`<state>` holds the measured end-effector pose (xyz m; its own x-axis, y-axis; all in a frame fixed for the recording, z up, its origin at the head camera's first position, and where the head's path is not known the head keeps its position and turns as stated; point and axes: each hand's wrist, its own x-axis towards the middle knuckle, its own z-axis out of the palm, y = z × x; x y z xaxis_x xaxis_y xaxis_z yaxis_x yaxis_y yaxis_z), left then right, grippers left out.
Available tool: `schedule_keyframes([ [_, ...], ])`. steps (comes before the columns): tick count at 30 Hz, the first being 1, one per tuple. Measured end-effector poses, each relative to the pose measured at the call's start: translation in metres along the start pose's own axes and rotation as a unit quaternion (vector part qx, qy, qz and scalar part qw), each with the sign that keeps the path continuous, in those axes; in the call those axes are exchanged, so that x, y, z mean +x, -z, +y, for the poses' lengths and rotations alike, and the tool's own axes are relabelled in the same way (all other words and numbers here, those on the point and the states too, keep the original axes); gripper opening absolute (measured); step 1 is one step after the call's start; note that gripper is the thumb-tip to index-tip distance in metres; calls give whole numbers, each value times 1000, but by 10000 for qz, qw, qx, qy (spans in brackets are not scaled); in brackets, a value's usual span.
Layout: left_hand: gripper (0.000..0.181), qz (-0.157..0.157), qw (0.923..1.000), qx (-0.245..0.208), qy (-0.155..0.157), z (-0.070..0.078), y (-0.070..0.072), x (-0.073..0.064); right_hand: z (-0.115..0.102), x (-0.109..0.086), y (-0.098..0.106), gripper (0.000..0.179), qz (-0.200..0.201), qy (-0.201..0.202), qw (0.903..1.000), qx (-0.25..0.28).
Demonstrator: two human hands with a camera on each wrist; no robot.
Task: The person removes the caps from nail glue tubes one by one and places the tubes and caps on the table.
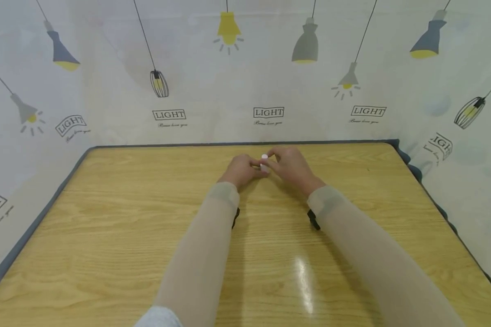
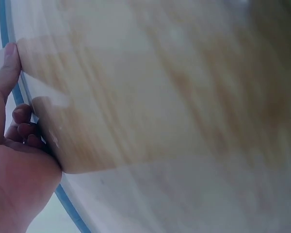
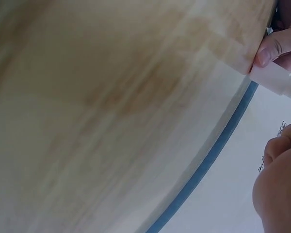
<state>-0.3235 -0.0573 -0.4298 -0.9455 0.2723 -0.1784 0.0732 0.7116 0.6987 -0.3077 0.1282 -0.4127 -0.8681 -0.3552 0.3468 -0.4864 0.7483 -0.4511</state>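
Note:
A small white tube-like object (image 1: 264,167) is held upright between both hands, just above the far part of the table. My left hand (image 1: 240,170) grips its lower part between thumb and fingers. At its upper end, my right hand (image 1: 291,167) pinches with thumb and index finger. The right wrist view shows a step in the width of the white tube-like object (image 3: 271,78), with the left thumb lying against the wider part. Curled fingers of the left hand (image 2: 19,165) appear at the edge of the left wrist view. Fingers hide much of the object, so its exact kind is unclear.
A wood-grain table (image 1: 139,236) spreads under both forearms, with a dark blue-grey edging (image 1: 176,145) along its sides. Behind it hangs a pale cloth backdrop (image 1: 212,81) printed with lamps and the word LIGHT. Black straps (image 1: 313,220) show beneath the wrists.

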Motion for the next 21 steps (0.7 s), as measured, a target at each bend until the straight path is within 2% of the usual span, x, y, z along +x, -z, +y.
schedule_keyframes([
  [8, 46, -26, 10000, 56, -44, 0, 1, -1, 2, 2, 0, 25, -127, -212, 9973, 690],
  [15, 44, -19, 9999, 58, -102, 0, 1, -1, 2, 4, 3, 28, -337, -299, 9951, 884],
  [21, 43, -79, 9999, -28, -92, -2, 1, 0, 6, 3, -1, 30, -301, -223, 9957, 843],
])
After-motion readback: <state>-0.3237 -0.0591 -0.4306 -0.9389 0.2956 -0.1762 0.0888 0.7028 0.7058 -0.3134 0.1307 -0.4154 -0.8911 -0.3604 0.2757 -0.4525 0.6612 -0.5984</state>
